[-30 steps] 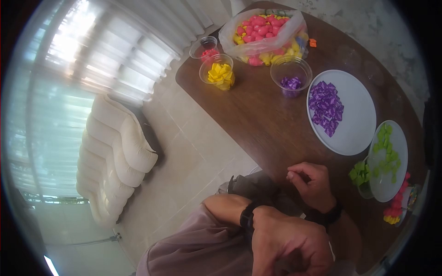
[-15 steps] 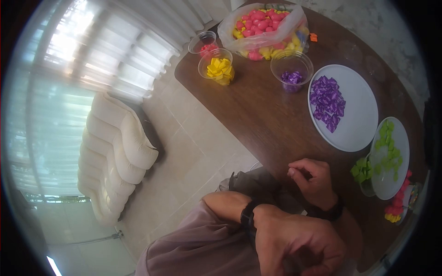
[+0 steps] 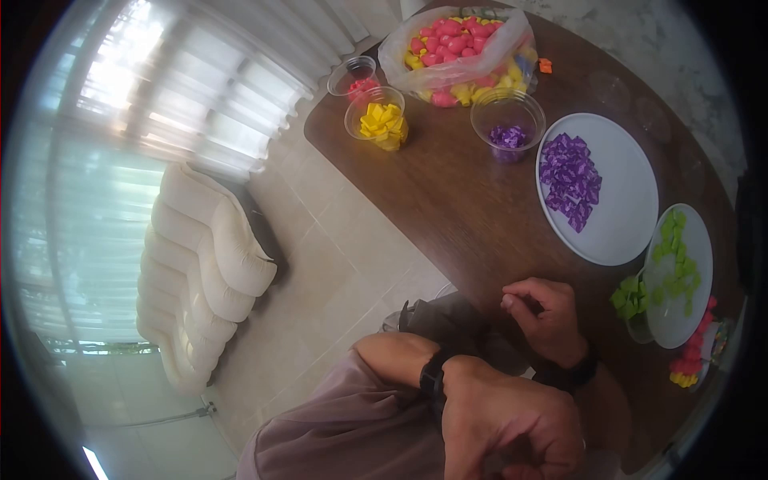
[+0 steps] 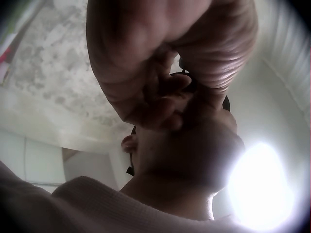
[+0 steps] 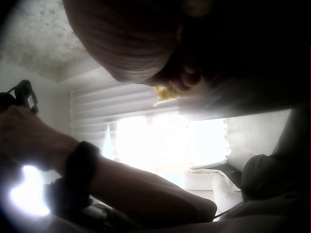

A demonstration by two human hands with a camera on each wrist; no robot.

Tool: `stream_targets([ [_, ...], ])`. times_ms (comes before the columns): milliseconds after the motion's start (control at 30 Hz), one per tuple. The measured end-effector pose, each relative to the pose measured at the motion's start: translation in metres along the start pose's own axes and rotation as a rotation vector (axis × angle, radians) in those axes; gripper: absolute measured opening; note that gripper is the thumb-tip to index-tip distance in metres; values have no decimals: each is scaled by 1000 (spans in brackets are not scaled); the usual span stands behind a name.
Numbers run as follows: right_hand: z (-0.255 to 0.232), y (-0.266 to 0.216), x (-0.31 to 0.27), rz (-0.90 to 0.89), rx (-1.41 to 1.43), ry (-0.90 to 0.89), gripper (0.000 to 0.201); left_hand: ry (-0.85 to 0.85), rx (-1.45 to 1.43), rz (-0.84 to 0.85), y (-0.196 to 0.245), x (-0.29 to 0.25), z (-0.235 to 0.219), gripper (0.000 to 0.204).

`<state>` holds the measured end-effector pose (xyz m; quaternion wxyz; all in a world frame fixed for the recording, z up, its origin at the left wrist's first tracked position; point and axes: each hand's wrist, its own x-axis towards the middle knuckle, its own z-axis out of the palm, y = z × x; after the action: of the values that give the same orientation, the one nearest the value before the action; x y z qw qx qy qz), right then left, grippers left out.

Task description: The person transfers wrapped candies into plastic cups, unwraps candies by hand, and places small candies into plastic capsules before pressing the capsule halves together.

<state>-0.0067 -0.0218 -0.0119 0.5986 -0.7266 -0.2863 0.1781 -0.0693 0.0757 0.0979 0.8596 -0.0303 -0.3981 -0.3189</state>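
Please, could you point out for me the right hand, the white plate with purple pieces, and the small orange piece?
Right hand (image 3: pixel 555 323): head view, middle of the hand.
White plate (image 3: pixel 626 196): head view, on its bare surface.
Small orange piece (image 3: pixel 546 66): head view, on its middle.

The left hand (image 4: pixel 146 53) takes up the near part, deep in shadow, its fingers (image 4: pixel 163 111) bent inward. Behind it, and partly covered by it, come a person's head (image 4: pixel 189 150) and neck (image 4: pixel 170 187), seen from below, with a pale shirt (image 4: pixel 97 204) across the left shoulder side. A glaring white light (image 4: pixel 260 187) shines to the right of the neck. Farther off, a mottled grey surface (image 4: pixel 53 58) spreads at left and pale pleated folds (image 4: pixel 291 43) at right. A red patch (image 4: pixel 5 56) at the far left edge is too blurred to name.
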Motion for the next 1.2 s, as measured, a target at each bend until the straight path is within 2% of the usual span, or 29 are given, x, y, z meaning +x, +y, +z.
stream_targets([
  [100, 0, 0, 0, -3, -5, -2, 8, -3, 55, 3, 8, 6, 1, 37],
  [167, -1, -1, -1, 1, -6, -1, 8, 10, 129, -116, 20, 12, 0, 38],
  [267, -1, 0, 0, -70, -41, -4, 8, -10, 195, -105, 21, 13, -4, 38],
  [300, -1, 1, 0, -66, -33, -3, 8, -10, 194, -104, 20, 12, -3, 38],
  [367, 0, 2, 1, -66, -25, -2, 8, 81, 12, -155, 18, 11, 1, 34],
  [400, 0, 2, 0, -72, -32, -3, 8, 78, 14, -157, 18, 13, 0, 34],
  [467, -1, 2, 1, -82, -41, -1, 8, 46, 128, -56, 20, 17, -1, 27],
  [567, -1, 2, 0, -76, -39, -10, 9, 4, 177, -35, 23, 15, -4, 23],
  [667, 0, 1, 1, -79, -31, -5, 8, -72, 154, -89, 24, 17, -7, 25],
  [733, 0, 0, -1, -1, 9, 0, 8, -87, 103, -85, 21, 16, -8, 26],
  [800, 0, -1, 0, -3, 7, 0, 8, -101, 54, -81, 13, 13, -7, 27],
  [867, 0, 0, 0, -3, 5, -1, 8, -46, 24, 54, 0, 10, -3, 30],
  [933, -1, 1, 1, -88, -33, -4, 8, -41, 54, 38, 2, 9, -4, 32],
  [1100, 0, 2, 0, -79, -17, 0, 7, -7, 116, 29, 2, 10, -3, 38],
  [1167, 0, 1, 0, -66, -10, -1, 7, -6, 188, -89, 6, 9, -5, 39],
  [1200, -1, 1, 0, -69, -19, 0, 8, -6, 187, -89, 6, 8, -6, 39],
])
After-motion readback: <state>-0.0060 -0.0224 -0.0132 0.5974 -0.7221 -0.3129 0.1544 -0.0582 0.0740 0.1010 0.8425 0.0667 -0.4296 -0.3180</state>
